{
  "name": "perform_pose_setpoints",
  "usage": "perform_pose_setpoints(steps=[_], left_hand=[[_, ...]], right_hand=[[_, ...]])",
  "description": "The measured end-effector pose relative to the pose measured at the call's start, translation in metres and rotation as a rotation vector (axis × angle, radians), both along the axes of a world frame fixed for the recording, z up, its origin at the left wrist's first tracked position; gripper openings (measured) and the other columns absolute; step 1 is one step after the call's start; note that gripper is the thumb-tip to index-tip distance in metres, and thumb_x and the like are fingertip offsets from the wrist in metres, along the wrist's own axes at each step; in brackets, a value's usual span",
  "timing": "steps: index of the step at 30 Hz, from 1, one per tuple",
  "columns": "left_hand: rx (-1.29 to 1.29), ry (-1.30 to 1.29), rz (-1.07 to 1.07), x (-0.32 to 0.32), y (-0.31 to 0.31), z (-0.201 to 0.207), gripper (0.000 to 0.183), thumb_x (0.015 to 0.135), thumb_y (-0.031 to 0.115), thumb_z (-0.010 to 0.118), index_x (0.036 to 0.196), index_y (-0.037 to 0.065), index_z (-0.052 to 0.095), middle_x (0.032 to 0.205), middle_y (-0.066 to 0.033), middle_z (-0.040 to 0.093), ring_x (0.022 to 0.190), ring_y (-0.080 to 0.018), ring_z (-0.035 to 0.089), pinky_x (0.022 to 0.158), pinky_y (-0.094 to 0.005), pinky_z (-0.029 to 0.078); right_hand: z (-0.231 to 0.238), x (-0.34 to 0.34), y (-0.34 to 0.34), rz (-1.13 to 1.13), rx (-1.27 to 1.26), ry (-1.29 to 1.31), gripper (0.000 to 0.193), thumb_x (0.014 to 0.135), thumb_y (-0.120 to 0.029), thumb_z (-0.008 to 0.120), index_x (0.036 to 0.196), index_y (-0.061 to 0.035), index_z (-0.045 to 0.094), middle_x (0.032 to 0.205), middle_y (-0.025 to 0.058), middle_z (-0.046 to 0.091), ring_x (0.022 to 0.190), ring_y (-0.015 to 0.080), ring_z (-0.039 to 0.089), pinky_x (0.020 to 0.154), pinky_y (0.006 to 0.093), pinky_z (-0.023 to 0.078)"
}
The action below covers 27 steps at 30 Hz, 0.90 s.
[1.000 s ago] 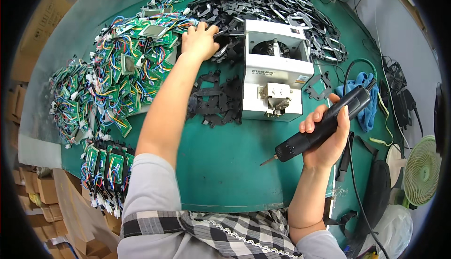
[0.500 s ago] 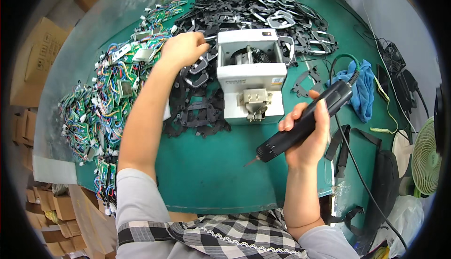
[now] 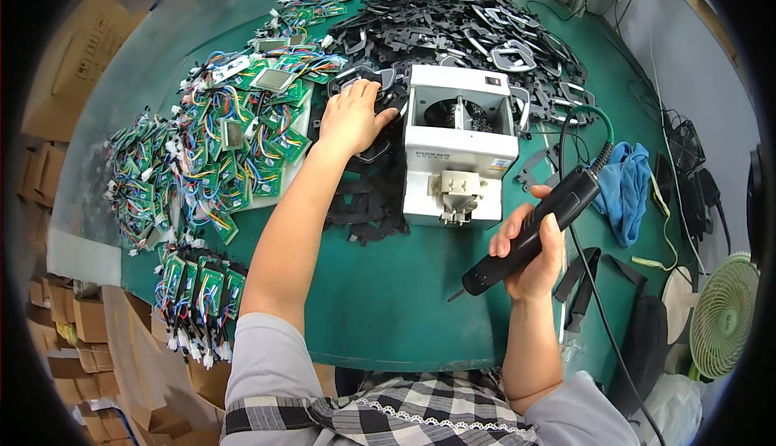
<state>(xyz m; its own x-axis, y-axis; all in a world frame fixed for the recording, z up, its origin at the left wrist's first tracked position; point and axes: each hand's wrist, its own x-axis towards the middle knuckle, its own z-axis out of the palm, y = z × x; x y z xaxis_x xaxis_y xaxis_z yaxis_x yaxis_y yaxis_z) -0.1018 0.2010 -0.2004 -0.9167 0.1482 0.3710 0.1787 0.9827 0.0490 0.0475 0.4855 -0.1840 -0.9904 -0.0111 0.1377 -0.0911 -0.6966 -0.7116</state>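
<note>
My left hand [image 3: 352, 118] reaches out over dark plastic brackets [image 3: 360, 203] beside the white machine. Its fingers are stretched out and its thumb stands apart. The fingertips lie at a black-and-grey plastic frame [image 3: 377, 78]; whether they press on it I cannot tell. My right hand [image 3: 533, 260] is wrapped round a black electric screwdriver [image 3: 529, 240]. The screwdriver's thin bit points down and left above the green mat [image 3: 356, 300]. The white screw feeder [image 3: 457, 147], with an open bin on top and a metal outlet at the front, stands between my hands.
Wired green circuit boards [image 3: 230, 135] are heaped at the left, with a row of boards [image 3: 202, 288] nearer me. Black plastic parts [image 3: 453, 25] pile up behind the feeder. At the right are a blue cloth [image 3: 624, 195], the screwdriver cable [image 3: 602, 304] and a green fan [image 3: 725, 317].
My left hand has gone from a curled pose to outstretched fingers and sits lower, nearer the loose brackets. My right hand still holds the screwdriver. The whole view has shifted a little.
</note>
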Motion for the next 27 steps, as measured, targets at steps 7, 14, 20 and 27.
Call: perform_pose_setpoints(steps=[7, 14, 20, 27], left_hand=[[0.138, -0.052, 0.064, 0.000, -0.012, 0.024, 0.054, 0.078, 0.050, 0.070, 0.107, 0.004, 0.066, 0.112, -0.0138, 0.060, 0.107, -0.0320, 0.058, 0.089, -0.0410, 0.047], [1.110, 0.509, 0.099, -0.004, -0.045, 0.023, 0.032, 0.094, 0.030, 0.060, 0.091, -0.001, 0.066, 0.083, -0.0100, 0.060, 0.073, -0.0187, 0.055, 0.067, -0.0322, 0.042], [0.872, 0.691, 0.122, 0.080, -0.047, 0.033, 0.023, 0.095, 0.024, 0.060, 0.091, 0.001, 0.059, 0.079, -0.0034, 0.054, 0.063, -0.0118, 0.049, 0.058, -0.0264, 0.040], [1.521, 0.006, 0.222, 0.204, -0.001, 0.034, 0.058, 0.084, 0.002, 0.067, 0.132, 0.009, 0.035, 0.089, -0.0071, 0.056, 0.060, -0.0115, 0.055, 0.051, -0.0271, 0.050]], right_hand=[[0.011, 0.002, 0.008, -0.082, -0.026, -0.038, 0.045, 0.092, -0.033, 0.055, 0.124, -0.0048, 0.040, 0.071, 0.0093, 0.051, 0.053, 0.0179, 0.054, 0.053, 0.0347, 0.049], [0.006, -0.005, 0.016, -0.156, 0.004, -0.015, 0.041, 0.095, -0.035, 0.051, 0.123, -0.0055, 0.044, 0.072, 0.0077, 0.051, 0.055, 0.0169, 0.053, 0.056, 0.0342, 0.048], [0.002, -0.008, 0.025, -0.154, -0.003, -0.018, 0.041, 0.095, -0.037, 0.052, 0.121, -0.0069, 0.046, 0.072, 0.0051, 0.051, 0.058, 0.0156, 0.051, 0.057, 0.0327, 0.046], [0.004, -0.005, 0.023, -0.142, 0.006, 0.007, 0.041, 0.095, -0.038, 0.052, 0.121, -0.0071, 0.046, 0.072, 0.0048, 0.051, 0.058, 0.0152, 0.051, 0.057, 0.0323, 0.045]])
